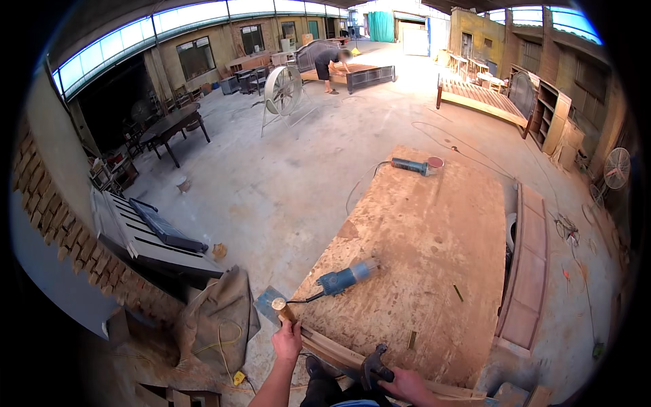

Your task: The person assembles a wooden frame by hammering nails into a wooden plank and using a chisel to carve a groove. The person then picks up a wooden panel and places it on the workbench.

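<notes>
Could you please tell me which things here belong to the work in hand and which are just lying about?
Apparently in use:
- round-ended wooden piece, in the left hand
- dark hammer, in the right hand

Apparently lying about:
- nearer power tool
- red-disc power tool
- brown cloth

Hammer [374, 367], wooden handle [281, 309] in hands [287, 341]
</notes>
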Available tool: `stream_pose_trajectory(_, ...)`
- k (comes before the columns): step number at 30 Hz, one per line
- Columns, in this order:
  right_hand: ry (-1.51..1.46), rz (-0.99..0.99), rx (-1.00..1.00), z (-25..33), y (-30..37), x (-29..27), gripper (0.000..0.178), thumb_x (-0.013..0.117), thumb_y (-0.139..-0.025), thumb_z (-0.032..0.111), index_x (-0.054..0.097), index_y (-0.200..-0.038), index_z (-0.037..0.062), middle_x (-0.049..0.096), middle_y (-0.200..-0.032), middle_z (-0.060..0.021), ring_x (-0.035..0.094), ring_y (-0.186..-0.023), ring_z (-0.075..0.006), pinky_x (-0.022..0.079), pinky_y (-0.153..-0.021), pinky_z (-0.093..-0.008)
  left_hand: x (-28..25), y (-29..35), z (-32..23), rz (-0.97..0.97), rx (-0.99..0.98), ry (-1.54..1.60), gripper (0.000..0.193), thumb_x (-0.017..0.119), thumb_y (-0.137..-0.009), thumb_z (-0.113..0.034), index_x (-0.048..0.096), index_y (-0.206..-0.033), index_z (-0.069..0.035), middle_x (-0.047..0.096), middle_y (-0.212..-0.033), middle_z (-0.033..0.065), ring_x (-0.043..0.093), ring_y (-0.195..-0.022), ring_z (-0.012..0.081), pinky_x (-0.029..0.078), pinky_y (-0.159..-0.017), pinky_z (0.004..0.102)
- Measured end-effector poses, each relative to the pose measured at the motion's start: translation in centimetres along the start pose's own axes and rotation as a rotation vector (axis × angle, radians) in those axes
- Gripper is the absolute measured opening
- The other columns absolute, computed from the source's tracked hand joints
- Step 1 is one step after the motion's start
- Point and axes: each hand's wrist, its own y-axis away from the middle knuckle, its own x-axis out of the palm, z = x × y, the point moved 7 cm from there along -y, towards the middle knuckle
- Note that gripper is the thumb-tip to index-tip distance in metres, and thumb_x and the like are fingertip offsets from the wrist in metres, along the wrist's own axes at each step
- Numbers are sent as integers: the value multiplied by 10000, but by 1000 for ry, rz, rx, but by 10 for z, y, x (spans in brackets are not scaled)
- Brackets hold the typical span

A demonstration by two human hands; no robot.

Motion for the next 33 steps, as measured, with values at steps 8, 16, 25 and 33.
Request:
stream_pose_trajectory(8,-21,-21,-13,-7,-6,8,518,695,-811,552,679,-990,66,690,-806,-224,682,-783,-432,560,-713,-516,1,-3,-1,-2,5,57,221,678,-905,-299,614,-882,-89,677,-729,183,665,-694,406,517,-616,497)
stream_pose_trajectory(16,-21,-51,-21,-1,-3,6,505,680,-811,572,682,-948,86,696,-767,-189,697,-738,-393,560,-663,-508,1,-4,7,11,-45,51,179,693,-888,-267,642,-915,-98,696,-747,168,684,-705,386,534,-621,473)
stream_pose_trajectory(25,32,22,34,0,-4,5,464,651,-853,525,654,-1013,89,714,-858,-189,704,-812,-393,567,-709,-509,0,-5,0,60,-78,89,147,676,-908,-181,655,-994,-64,719,-815,162,711,-745,341,548,-662,425)
stream_pose_trajectory(33,-5,36,29,3,-2,1,444,652,-859,508,653,-1004,88,717,-871,-185,699,-835,-401,557,-743,-510,-3,-4,-7,33,-31,51,179,671,-902,-229,666,-984,-70,716,-813,172,704,-781,374,549,-688,458)
